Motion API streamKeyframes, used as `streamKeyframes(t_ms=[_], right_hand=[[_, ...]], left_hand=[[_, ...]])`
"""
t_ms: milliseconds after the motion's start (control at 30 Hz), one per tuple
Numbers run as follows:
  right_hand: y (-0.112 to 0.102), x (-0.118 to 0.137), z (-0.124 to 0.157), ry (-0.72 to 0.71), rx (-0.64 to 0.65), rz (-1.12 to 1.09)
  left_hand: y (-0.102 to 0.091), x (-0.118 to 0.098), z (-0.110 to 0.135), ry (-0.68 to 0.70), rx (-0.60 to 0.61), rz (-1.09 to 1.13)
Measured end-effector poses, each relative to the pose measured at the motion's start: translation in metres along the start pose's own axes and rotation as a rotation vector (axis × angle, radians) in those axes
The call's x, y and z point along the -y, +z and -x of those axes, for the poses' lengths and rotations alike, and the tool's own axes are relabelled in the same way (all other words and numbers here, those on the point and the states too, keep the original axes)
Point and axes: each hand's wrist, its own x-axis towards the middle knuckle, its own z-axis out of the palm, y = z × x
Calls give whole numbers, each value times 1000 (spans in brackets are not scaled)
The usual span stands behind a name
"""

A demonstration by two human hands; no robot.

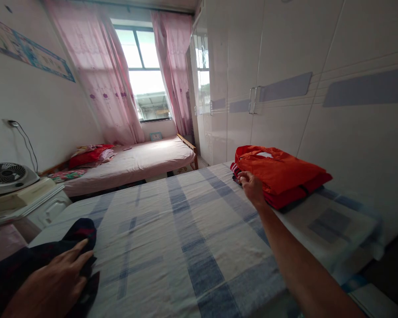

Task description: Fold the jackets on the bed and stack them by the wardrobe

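At the lower left, my left hand (54,280) is closed over a dark garment (81,229) with faint reddish marks, index finger stretched along it. The thumb is out of sight, and part of the cloth runs off the left edge. My right hand (252,187) reaches to the near left side of a stack of folded clothes (281,170). Its fingers pinch a dark cloth with red and white stripes (235,169) at the stack's edge. Bright orange fabric lies on top, with red and dark layers beneath.
Under both hands spreads a bed with a blue and white checked sheet (159,247). Beyond stands a second bed (152,157) with a heap of red and patterned bedding (91,155). A white wardrobe (285,48) lines the right; a fan (8,176) sits on a cabinet at left.
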Motion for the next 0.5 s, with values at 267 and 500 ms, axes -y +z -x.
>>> streamKeyframes(t_ms=[267, 500], right_hand=[[-102, -31, -59, 65, -382, 798], [-112, -56, -63, 103, -223, 984]], left_hand=[[33, -126, -33, 253, -95, 97], [58, -130, -27, 279, -239, 142]])
